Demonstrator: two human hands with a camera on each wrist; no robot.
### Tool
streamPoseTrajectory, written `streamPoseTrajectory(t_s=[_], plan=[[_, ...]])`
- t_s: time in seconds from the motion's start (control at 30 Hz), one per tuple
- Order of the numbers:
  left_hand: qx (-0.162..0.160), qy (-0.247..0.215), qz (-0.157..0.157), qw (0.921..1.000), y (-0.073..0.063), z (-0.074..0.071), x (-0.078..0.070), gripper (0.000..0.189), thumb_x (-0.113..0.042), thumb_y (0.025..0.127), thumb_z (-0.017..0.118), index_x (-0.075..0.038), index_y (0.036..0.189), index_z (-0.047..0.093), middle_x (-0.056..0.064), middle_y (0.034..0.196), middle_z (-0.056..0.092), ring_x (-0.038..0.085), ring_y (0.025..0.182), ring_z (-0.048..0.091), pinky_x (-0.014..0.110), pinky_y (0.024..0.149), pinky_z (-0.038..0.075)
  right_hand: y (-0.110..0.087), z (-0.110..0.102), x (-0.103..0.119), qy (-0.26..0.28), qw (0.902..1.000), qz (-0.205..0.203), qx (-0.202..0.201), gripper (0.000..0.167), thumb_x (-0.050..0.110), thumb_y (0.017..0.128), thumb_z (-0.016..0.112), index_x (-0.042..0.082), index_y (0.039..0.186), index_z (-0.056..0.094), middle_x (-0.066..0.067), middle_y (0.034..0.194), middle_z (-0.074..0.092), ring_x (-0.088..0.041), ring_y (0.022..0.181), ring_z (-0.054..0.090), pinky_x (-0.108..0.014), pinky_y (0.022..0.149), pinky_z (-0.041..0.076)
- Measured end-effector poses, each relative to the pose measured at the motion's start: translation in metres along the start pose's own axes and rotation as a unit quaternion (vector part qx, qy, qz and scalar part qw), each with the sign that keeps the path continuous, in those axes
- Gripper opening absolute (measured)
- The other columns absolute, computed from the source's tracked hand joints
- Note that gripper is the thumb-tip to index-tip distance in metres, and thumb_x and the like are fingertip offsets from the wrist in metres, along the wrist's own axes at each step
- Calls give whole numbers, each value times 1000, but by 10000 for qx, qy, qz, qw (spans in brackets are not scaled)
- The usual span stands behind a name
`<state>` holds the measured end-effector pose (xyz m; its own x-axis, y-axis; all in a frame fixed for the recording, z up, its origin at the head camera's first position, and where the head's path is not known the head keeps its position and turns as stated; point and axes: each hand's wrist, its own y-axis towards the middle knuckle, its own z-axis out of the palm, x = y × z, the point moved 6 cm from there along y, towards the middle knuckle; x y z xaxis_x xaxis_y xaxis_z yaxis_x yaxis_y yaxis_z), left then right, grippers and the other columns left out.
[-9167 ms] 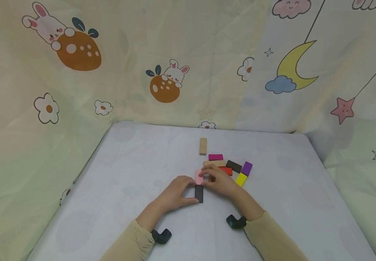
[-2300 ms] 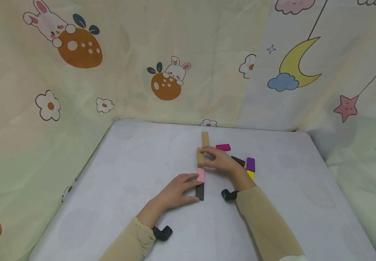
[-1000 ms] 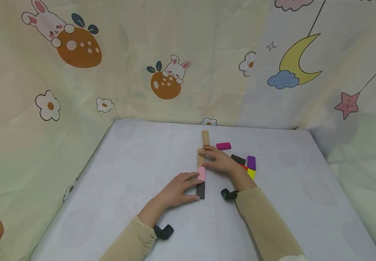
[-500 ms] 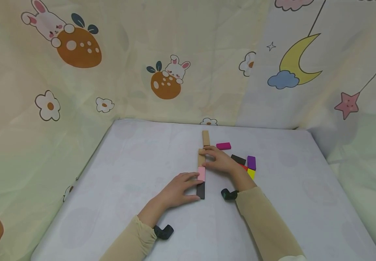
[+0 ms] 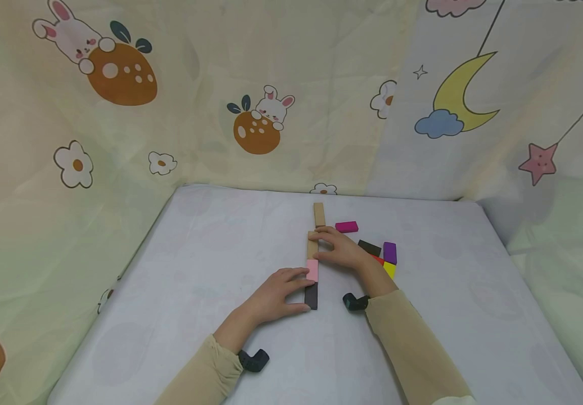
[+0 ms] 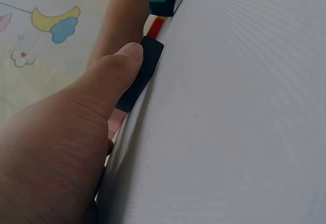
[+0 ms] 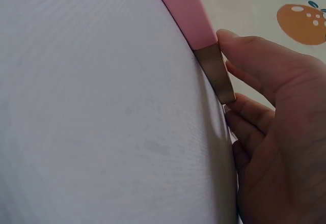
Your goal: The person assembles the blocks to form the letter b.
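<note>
A black block (image 5: 311, 296), a pink block (image 5: 312, 270) and a wooden block (image 5: 312, 246) lie end to end in a straight row on the white table. My left hand (image 5: 274, 295) holds the black block, thumb at its near end and fingertips by its join with the pink block. In the left wrist view, the thumb (image 6: 131, 53) presses the black block's end. My right hand (image 5: 339, 248) pinches the wooden block lengthwise between thumb and fingers. The right wrist view shows the pink block (image 7: 187, 12) touching the wooden block (image 7: 215, 74).
Another wooden block (image 5: 319, 214) lies beyond the row. To the right are a magenta block (image 5: 347, 226), a second black block (image 5: 369, 248), a purple block (image 5: 389, 253), a yellow block (image 5: 389, 269) and a partly hidden red block (image 5: 378, 259). A patterned cloth (image 5: 195, 101) surrounds the white table (image 5: 170, 292).
Since the oldest frame, the wooden block has left the right-hand group and joined the row's far end, and my right hand has shifted from the pink block to it. The last second shows almost no motion.
</note>
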<state>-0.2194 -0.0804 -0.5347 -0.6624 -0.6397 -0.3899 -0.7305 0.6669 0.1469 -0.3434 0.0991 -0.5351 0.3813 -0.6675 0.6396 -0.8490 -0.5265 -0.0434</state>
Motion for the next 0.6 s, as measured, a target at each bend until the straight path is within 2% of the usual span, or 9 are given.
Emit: streamPoseTrajectory(t_s=[0.13,0.23,0.43,0.53,0.6], plan=[[64,-43,-63,10000,0,1,2,60,-61,89,62,-36,143,51,-7,155,41,17,141,40,41,116,35,1,-1,1,-34,9999,-10,-105,54,46,90,68,36,140,54,0,156,38,-29,146,35,-60,114,34],[82,-65,-95,9999,-1,1,3,60,-60,89,63,-36,142,52,-8,155,40,16,141,39,40,117,35,1,-6,1,115,9989,134,-430,46,41,94,64,33,138,56,2,151,45,-27,143,39,-57,115,35],[-60,-6,22,10000,-1,2,2,59,-60,89,62,-35,142,53,-6,154,42,18,140,41,41,116,36,2,-20,-12,447,9867,897,-1277,29,37,100,55,24,124,64,0,134,58,-26,131,51,-53,111,41],[-57,29,36,10000,-1,2,2,59,-61,90,61,-35,142,53,-6,154,41,19,141,41,42,116,36,2,-26,-17,491,9811,1206,-1434,28,34,100,53,20,122,64,-5,133,59,-28,129,52,-52,110,42],[-22,42,5,10000,-1,2,2,59,-62,90,60,-35,142,52,-7,154,41,18,141,41,42,116,36,4,-32,-17,564,9799,1232,-1464,29,30,100,54,16,123,64,-8,133,58,-29,127,53,-51,109,43]])
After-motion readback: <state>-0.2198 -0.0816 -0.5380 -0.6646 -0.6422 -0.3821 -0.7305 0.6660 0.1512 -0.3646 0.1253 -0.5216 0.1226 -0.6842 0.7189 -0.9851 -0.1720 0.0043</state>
